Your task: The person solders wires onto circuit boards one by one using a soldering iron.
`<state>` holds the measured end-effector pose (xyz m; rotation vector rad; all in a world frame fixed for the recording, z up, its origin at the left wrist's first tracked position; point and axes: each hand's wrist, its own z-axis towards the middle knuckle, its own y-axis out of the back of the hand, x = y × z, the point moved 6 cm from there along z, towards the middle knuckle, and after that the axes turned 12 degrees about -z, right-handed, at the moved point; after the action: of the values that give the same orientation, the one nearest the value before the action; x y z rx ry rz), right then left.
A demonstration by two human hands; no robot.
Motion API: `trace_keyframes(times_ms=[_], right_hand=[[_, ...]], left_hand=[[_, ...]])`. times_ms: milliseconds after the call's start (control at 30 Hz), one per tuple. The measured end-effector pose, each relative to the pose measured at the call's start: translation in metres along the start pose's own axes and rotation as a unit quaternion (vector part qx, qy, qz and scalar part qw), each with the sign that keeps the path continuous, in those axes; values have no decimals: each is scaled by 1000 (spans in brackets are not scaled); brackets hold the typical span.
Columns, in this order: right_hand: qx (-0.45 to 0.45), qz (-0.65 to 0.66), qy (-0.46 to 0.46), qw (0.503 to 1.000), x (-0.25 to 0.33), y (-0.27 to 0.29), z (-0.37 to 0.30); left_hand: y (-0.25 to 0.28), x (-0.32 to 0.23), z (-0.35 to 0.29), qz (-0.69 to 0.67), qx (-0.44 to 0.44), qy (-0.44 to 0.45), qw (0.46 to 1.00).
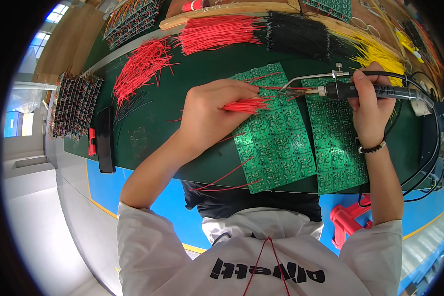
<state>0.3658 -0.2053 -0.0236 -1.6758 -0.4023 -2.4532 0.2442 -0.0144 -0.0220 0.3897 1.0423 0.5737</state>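
Note:
My left hand (214,111) is closed round a bundle of red wires (247,105), its fingertips over the upper left part of a green circuit board panel (276,133). In my right hand (372,98) is a soldering iron (348,91) with a thin metal feed tube, its tip pointing left to the panel near my left fingertips. Several single red wires (222,177) stick out from the panel's left side. A second green circuit board panel (338,163) lies to the right, under my right wrist and the iron.
Piles of red wires (217,34), black wires (298,37) and yellow wires (377,54) lie along the far side of the green table (177,64). A phone (105,140) and stacked wired boards (76,106) are at left. Black cables (431,153) hang at right.

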Motion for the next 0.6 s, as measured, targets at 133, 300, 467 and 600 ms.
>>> trace_keyframes(times_ms=[133, 300, 467, 600], right_hand=[[4, 2, 10, 1000, 1, -1, 1], [-9, 10, 9, 1000, 2, -1, 0], [-2, -24, 0, 1000, -3, -2, -1], [5, 2, 1, 1000, -1, -2, 1]], left_hand=[[-1, 1, 0, -16, 0, 12, 1000], [-1, 1, 0, -13, -5, 13, 1000], [-1, 1, 0, -13, 0, 13, 1000], [-1, 1, 1, -11, 0, 11, 1000]])
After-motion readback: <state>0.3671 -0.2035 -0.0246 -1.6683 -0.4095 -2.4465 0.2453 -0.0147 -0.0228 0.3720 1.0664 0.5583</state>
